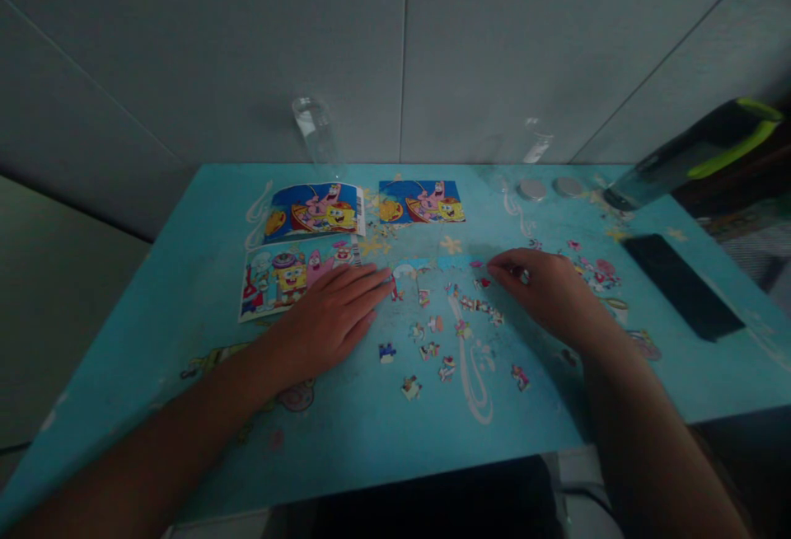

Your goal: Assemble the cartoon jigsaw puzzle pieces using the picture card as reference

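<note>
My left hand lies flat on the blue table, palm down, its fingertips at the left end of a partly joined puzzle strip. My right hand is at the strip's right end, thumb and fingertips pressed near each other; whatever they may hold is too small to make out. Loose puzzle pieces lie between and below the hands, among them a dark blue piece, a greenish piece and a reddish piece. A cartoon picture sheet lies partly beside my left hand.
Two cartoon cards, one at the left and one in the middle, lie farther back. Clear bottles, round lids and a dark bottle stand or lie near the wall. A black phone-like slab is at the right.
</note>
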`<move>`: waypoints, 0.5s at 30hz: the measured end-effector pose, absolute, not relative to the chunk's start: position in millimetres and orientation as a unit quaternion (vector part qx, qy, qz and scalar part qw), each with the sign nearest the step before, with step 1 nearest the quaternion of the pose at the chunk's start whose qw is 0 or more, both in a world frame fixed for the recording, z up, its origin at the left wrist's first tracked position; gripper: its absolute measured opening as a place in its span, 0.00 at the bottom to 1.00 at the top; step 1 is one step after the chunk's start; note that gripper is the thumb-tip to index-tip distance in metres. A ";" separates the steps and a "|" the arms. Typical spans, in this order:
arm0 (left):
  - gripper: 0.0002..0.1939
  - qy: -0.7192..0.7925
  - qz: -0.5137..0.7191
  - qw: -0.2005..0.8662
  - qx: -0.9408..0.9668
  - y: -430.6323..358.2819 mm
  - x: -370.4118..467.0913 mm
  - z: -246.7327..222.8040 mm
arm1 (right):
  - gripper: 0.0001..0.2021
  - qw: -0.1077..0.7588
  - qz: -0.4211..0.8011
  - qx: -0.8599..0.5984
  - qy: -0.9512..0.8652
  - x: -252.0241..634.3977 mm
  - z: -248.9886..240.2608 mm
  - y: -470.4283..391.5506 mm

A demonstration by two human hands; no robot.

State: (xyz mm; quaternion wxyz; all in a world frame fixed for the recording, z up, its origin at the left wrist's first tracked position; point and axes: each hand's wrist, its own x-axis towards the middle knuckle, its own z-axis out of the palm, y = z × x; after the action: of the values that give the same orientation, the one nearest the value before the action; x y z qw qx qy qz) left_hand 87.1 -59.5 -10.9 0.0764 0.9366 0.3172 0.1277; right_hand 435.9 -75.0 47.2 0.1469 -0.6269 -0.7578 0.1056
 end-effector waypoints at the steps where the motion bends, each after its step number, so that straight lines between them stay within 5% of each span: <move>1: 0.26 0.317 0.130 0.078 0.936 -59.4 87.0 -11.3 | 0.12 0.149 0.109 -0.627 -0.757 436.1 47.2 -75.1; 9: 0.25 0.321 0.138 0.097 0.932 -59.6 86.9 -11.6 | 0.12 0.159 0.269 -0.573 -0.757 435.2 49.2 -77.7; 15: 0.25 0.319 0.131 0.078 0.936 -59.3 86.0 -13.4 | 0.09 0.140 0.277 -0.575 -0.757 438.3 42.2 -76.8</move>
State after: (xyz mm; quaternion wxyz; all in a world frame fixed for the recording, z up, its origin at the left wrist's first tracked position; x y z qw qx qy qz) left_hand 86.0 -59.3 -13.4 0.0778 0.9355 0.3188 0.1307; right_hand 438.3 -76.8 42.2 0.1399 -0.5746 -0.7573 0.2772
